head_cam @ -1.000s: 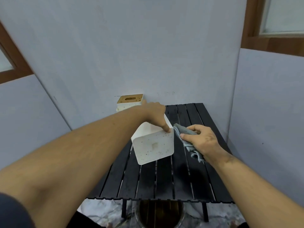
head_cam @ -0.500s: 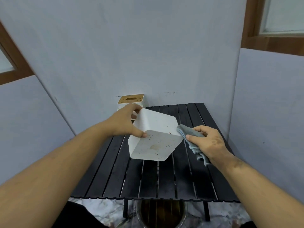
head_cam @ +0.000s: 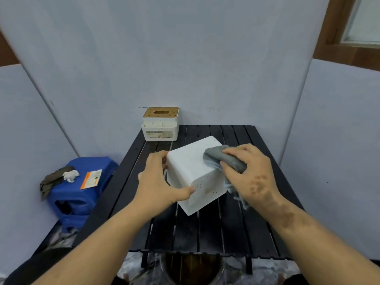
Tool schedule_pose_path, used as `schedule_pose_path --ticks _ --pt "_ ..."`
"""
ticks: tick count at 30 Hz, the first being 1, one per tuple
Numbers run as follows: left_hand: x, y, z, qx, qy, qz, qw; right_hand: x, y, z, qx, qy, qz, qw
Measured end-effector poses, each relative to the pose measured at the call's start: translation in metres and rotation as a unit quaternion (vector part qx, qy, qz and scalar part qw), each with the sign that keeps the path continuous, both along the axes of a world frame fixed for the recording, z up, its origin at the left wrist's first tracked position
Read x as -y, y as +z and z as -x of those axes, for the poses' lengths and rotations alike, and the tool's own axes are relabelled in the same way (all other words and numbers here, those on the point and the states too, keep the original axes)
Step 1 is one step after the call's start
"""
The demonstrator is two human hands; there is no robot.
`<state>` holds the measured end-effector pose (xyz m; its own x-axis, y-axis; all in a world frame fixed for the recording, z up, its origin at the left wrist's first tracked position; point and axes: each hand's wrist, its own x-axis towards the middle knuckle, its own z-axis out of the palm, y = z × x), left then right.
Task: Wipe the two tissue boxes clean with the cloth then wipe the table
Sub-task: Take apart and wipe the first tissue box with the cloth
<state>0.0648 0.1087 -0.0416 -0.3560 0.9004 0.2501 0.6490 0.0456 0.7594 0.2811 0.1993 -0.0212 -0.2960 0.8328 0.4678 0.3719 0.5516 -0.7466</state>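
Far left, on the floor beside the tabletop: a blue plastic stool (head_cam: 82, 188) carrying a dark rag (head_cam: 52, 179), a crumpled white tissue (head_cam: 71, 175) and an orange-and-white packet (head_cam: 91, 179).

Black slatted tabletop (head_cam: 207, 229) in the middle of view. At its back left corner, against the wall, stands the second tissue box (head_cam: 160, 124), white with a wooden slotted lid, upright, well apart from your hands.

Your left hand (head_cam: 158, 186) grips the white tissue box (head_cam: 195, 175) on its left side, thumb curled across the near face, fingers wrapped behind the far edge. The box is tilted, one corner pointing down toward the tabletop; dark specks show on the near face.

Your right hand (head_cam: 249, 171) is clamped on the grey cloth (head_cam: 224, 159), pressing it against the box's upper right face. A loose end of cloth hangs below the palm.
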Motion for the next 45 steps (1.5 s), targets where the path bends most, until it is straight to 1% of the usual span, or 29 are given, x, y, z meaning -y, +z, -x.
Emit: schedule_pose_path --ticks 2,3,5,7,8,10,12,13,14,16,17,20,21,22,23,24,26,27,30,31,32,33,34,36,37,41,42,43,45 --pt "0.000 0.001 -0.009 -0.008 0.000 -0.011 1.000 0.003 0.001 0.004 0.013 -0.057 -0.020 0.998" --pt "0.000 0.002 -0.013 -0.018 -0.001 -0.019 1.000 0.010 0.001 0.013 0.039 -0.048 -0.059 0.996" --pt "0.000 0.002 -0.016 -0.036 -0.004 -0.033 0.999 0.030 -0.002 0.032 0.082 0.044 -0.123 0.988" --pt "0.000 0.002 -0.015 -0.047 -0.008 -0.029 0.998 0.017 0.001 0.029 0.064 0.078 -0.103 0.990" --pt "0.000 0.002 -0.015 -0.053 -0.007 -0.023 0.998 0.003 0.004 0.023 0.027 0.055 -0.050 0.997" --pt "0.000 0.004 -0.015 -0.062 -0.009 -0.009 0.998 -0.022 0.006 0.006 -0.019 -0.040 0.006 0.999" --pt "-0.002 0.006 -0.016 -0.060 -0.012 -0.005 0.998 -0.017 0.000 0.013 0.034 -0.112 -0.074 0.990" --pt "-0.001 0.007 -0.017 -0.052 -0.012 -0.009 0.999 -0.002 -0.003 0.026 0.050 -0.085 -0.128 0.987" --pt "-0.001 0.006 -0.016 -0.042 -0.011 -0.017 0.999 0.017 -0.007 0.039 0.060 -0.026 -0.156 0.986" --pt "0.001 0.004 -0.013 -0.034 -0.015 -0.027 0.999 0.028 -0.005 0.046 0.077 0.059 -0.180 0.979" --pt "0.001 0.004 -0.011 -0.039 -0.017 -0.023 0.999 0.017 -0.001 0.042 0.064 0.058 -0.171 0.981" --pt "0.001 0.004 -0.010 -0.050 -0.010 -0.007 0.999 -0.028 0.007 0.017 -0.002 -0.051 -0.044 0.998" --pt "0.001 0.005 -0.012 -0.052 -0.012 -0.010 0.999 -0.028 0.007 0.017 0.005 -0.077 -0.038 0.996" --pt "0.002 0.006 -0.014 -0.051 -0.016 -0.016 0.998 -0.020 0.005 0.024 0.032 -0.095 -0.075 0.992" --pt "0.004 0.006 -0.015 -0.048 -0.019 -0.025 0.998 -0.004 0.002 0.037 0.059 -0.079 -0.142 0.985" --pt "0.005 0.007 -0.016 -0.040 -0.021 -0.035 0.998 0.016 0.000 0.050 0.068 -0.024 -0.175 0.982" --pt "0.008 0.006 -0.015 -0.032 -0.031 -0.045 0.998 0.031 0.000 0.060 0.081 0.049 -0.193 0.977" --pt "0.009 0.005 -0.013 -0.038 -0.038 -0.042 0.998 0.021 0.005 0.056 0.065 0.047 -0.181 0.980" --pt "0.010 0.003 -0.011 -0.048 -0.032 -0.026 0.998 -0.028 0.014 0.027 0.020 -0.077 -0.061 0.995" --pt "0.010 0.003 -0.012 -0.048 -0.032 -0.027 0.998 -0.032 0.012 0.023 0.038 -0.111 -0.053 0.992" --pt "0.011 0.003 -0.014 -0.049 -0.035 -0.029 0.998 -0.025 0.012 0.027 0.063 -0.134 -0.079 0.986" --pt "0.011 0.004 -0.015 -0.049 -0.039 -0.036 0.997 -0.011 0.010 0.038 0.079 -0.125 -0.128 0.981" --pt "0.012 0.003 -0.016 -0.042 -0.042 -0.046 0.997 0.008 0.008 0.051 0.081 -0.076 -0.162 0.980" --pt "0.012 0.004 -0.014 -0.028 -0.049 -0.060 0.997 0.030 0.004 0.063 0.097 0.033 -0.178 0.979" --pt "0.012 0.003 -0.012 -0.031 -0.054 -0.059 0.996 0.022 0.008 0.060 0.093 0.053 -0.173 0.979" --pt "0.012 0.000 -0.011 -0.034 -0.045 -0.043 0.997 -0.039 0.018 0.022 0.023 -0.065 -0.025 0.997" --pt "0.012 0.000 -0.013 -0.031 -0.046 -0.042 0.998 -0.037 0.015 0.023 0.048 -0.097 -0.048 0.993" --pt "0.013 0.000 -0.014 -0.029 -0.048 -0.045 0.997 -0.029 0.010 0.031 0.074 -0.106 -0.103 0.986" --pt "0.014 -0.001 -0.015 -0.025 -0.054 -0.063 0.996 0.005 0.005 0.053 0.093 -0.022 -0.188 0.977"
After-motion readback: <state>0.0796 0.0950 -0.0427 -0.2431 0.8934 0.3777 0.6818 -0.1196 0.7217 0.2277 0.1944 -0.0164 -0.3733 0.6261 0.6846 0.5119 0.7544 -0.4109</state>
